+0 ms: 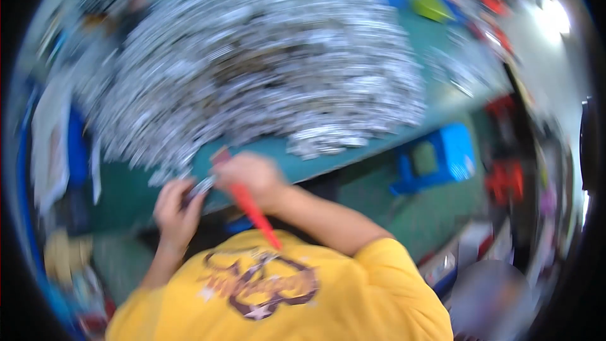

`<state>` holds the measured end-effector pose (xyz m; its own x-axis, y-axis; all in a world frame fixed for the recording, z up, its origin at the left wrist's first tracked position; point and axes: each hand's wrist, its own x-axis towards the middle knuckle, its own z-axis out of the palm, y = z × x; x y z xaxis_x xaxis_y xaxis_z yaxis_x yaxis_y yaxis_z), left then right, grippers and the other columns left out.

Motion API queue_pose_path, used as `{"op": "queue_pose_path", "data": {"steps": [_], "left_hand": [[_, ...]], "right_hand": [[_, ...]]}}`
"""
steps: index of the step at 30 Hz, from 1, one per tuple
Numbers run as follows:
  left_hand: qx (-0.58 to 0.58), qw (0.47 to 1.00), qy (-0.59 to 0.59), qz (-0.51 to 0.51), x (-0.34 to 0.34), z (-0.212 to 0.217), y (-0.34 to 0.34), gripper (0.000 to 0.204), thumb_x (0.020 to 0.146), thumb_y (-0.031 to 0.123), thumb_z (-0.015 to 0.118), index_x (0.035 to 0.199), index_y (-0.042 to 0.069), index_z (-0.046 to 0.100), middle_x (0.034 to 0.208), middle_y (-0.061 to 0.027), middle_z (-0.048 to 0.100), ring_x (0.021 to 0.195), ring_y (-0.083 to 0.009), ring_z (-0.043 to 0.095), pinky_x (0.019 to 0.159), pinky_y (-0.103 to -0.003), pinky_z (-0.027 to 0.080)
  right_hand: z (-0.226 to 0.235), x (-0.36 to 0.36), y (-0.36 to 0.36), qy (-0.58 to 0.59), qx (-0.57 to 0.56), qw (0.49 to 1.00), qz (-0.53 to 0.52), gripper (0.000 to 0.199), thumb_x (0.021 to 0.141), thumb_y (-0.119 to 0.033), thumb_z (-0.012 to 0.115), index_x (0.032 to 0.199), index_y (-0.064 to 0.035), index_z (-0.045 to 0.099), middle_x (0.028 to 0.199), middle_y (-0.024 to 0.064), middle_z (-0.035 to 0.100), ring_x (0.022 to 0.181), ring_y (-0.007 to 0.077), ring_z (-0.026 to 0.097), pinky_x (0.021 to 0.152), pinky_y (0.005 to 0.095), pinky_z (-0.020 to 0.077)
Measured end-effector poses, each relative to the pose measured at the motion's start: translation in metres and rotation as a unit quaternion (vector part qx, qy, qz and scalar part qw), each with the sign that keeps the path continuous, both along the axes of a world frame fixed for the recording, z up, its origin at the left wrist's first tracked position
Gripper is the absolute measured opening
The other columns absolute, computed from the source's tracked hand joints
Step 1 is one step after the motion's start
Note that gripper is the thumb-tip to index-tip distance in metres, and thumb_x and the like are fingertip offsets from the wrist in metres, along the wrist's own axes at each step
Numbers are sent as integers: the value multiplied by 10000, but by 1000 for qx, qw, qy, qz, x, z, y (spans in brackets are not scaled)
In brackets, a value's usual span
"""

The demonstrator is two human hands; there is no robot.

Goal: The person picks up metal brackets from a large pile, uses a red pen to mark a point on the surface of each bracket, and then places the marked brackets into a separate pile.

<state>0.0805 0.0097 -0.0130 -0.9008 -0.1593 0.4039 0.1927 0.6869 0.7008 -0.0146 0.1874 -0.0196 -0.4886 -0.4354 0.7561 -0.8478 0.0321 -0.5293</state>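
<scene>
My left hand (178, 211) is at the near edge of the green table, fingers closed around a small silvery metal piece (203, 186). Close on its right, my right hand (252, 177) grips a tool with a long red handle (257, 216). The handle slants back toward my yellow shirt, while a brownish end (220, 156) sticks out beyond the fingers. Motion blur hides what kind of tool it is. Just beyond both hands spreads a big heap of thin silvery metal pieces (284, 69).
The green table (404, 136) carries the heap, with a few loose silvery pieces (457, 72) to its right. A blue plastic stool (451, 155) stands on the floor at the right. A yellow-green bin (426, 0) is at the far right, and white sheets (52, 145) hang at the left.
</scene>
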Motion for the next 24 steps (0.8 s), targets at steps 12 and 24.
{"op": "queue_pose_path", "data": {"steps": [12,24], "left_hand": [[35,988,148,23,30,-2,-13,377,662,-9,758,991,8,574,864,-117,632,687,-193,611,599,-268,498],[59,990,124,10,23,10,-20,235,663,44,767,864,-6,656,814,-122,640,657,-194,617,578,-264,495]], "right_hand": [[16,30,-34,-255,53,960,105,154,768,78,619,896,7,572,833,128,638,712,226,632,649,296,507],[14,24,-37,-155,-9,982,104,227,670,114,673,793,-19,538,836,144,633,746,246,617,654,299,500]]}}
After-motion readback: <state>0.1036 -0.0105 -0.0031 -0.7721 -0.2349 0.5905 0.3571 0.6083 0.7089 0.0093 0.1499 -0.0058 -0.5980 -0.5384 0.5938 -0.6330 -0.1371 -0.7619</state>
